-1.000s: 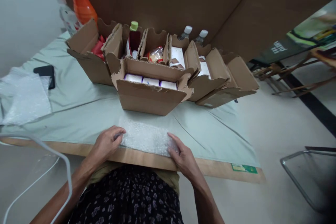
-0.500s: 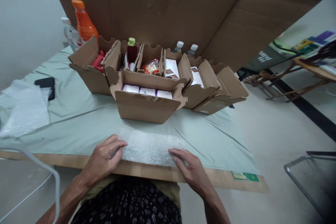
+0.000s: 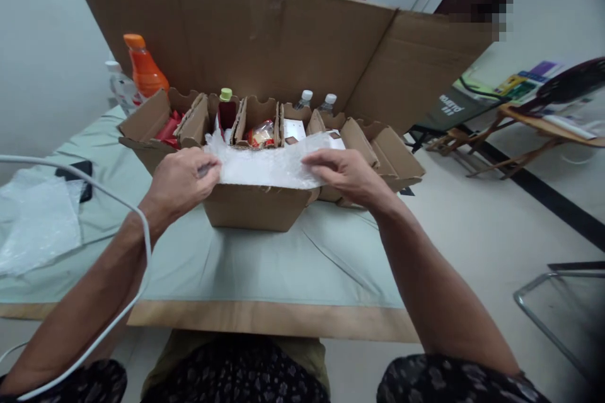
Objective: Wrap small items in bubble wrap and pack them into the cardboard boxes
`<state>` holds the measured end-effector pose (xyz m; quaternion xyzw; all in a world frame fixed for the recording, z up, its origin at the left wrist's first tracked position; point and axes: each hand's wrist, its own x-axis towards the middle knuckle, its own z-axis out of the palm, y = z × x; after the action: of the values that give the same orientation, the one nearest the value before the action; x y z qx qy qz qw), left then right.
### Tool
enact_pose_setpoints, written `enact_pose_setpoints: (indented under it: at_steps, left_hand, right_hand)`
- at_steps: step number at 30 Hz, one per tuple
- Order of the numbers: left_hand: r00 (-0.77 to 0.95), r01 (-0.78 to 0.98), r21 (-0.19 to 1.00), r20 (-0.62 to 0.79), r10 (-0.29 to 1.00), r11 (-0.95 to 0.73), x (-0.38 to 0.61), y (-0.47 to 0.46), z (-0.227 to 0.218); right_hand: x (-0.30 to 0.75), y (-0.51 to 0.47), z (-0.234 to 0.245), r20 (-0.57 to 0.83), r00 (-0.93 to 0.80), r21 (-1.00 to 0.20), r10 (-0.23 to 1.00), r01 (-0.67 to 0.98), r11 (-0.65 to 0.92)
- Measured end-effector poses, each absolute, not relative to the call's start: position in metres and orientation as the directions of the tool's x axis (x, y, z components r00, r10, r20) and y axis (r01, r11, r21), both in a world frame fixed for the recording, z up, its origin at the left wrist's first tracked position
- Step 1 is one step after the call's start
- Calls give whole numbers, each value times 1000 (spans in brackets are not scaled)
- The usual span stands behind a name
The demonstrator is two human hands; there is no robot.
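Note:
A sheet of clear bubble wrap (image 3: 265,167) stretches between my hands over the opening of the front cardboard box (image 3: 258,208). My left hand (image 3: 182,179) pinches its left end, and my right hand (image 3: 343,173) grips the right end. The wrap covers the white packs inside that box, so they are hidden now. Right behind stands a row of open cardboard boxes; one holds a food packet in clear and red wrapping (image 3: 262,133), another a white carton (image 3: 293,130).
More bubble wrap (image 3: 38,220) lies at the left beside a black phone (image 3: 78,179). An orange bottle (image 3: 147,72) stands behind the boxes, before a tall cardboard panel (image 3: 283,44). A white cable (image 3: 142,220) crosses my left forearm. The table's wooden edge (image 3: 265,320) runs along the front.
Both hands have lifted the bubble wrap off the cloth near the table edge and carried it forward onto the front box's opening. The camera view has also shifted.

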<state>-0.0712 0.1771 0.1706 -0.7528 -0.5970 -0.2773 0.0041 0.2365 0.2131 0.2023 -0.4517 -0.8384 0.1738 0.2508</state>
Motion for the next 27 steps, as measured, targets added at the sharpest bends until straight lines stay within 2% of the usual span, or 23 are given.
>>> enact_pose_setpoints:
  at_steps: [4,6,8,11,15,19,21,24,25,27]
  left_hand:
    - [193,978,56,117,974,-200,-71,193,182]
    - [222,975,-24,31,975,-221,-69,199,187]
    - [266,962,-48,-25,964,-267,-69,206,189]
    - [291,956,-30,-49,955,-293,-72,215,188]
    - [305,952,-3,3,952,-305,-78,220,183]
    - [341,939,-34,-60,938,-343,-79,216,181]
    - [397,916,-41,-25,917,-398,-80,211,184]
    - [380,920,16,208,901,-392,-80,199,188]
    - [358,917,74,277,892,-392,-80,196,188]
    - [270,880,264,405,873,-395,-80,191,186]
  right_hand:
    - [224,237,206,-134,-606,-254,784,786,564]
    - [217,241,209,-229,-607,-124,761,794,596]
    - [212,245,212,-285,-599,-64,748,791,608]
    - [212,251,214,-333,-626,-119,705,769,627]
    - [218,255,213,-278,-665,-261,693,747,612]
    - [218,255,213,-363,-616,-271,699,788,553]
    - [217,252,217,-395,-597,-263,698,802,537]
    - [220,244,226,-350,-594,-271,725,805,528]
    - [222,241,229,-318,-593,-274,740,805,527]
    - [226,237,234,-262,-591,-265,763,804,532]
